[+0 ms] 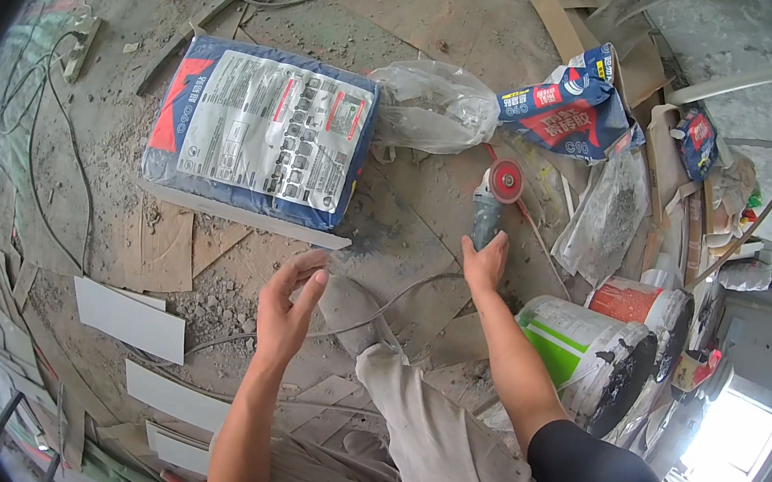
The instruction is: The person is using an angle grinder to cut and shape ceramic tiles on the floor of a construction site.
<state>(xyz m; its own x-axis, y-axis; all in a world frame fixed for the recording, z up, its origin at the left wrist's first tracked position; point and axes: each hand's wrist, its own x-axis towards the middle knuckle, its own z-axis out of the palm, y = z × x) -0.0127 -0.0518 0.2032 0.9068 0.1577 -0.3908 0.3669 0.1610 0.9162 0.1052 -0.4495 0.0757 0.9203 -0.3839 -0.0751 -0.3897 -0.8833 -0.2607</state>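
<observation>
My right hand is wrapped round the grey body of an angle grinder, held out over the floor. Its round red disc points away from me. My left hand is raised with thumb and fingers apart and holds nothing. Just beyond it lies a full blue and red bag with a white printed panel. A pale tile edge sticks out along the bag's near side; the rest of that tile is hidden. I cannot tell whether my left fingertips touch anything.
Cut white tile pieces lie at the left. A cable crosses the floor by my foot. Buckets stand right of my right forearm. Crumpled clear plastic and a blue bag lie beyond the grinder. Rubble and cardboard litter the floor.
</observation>
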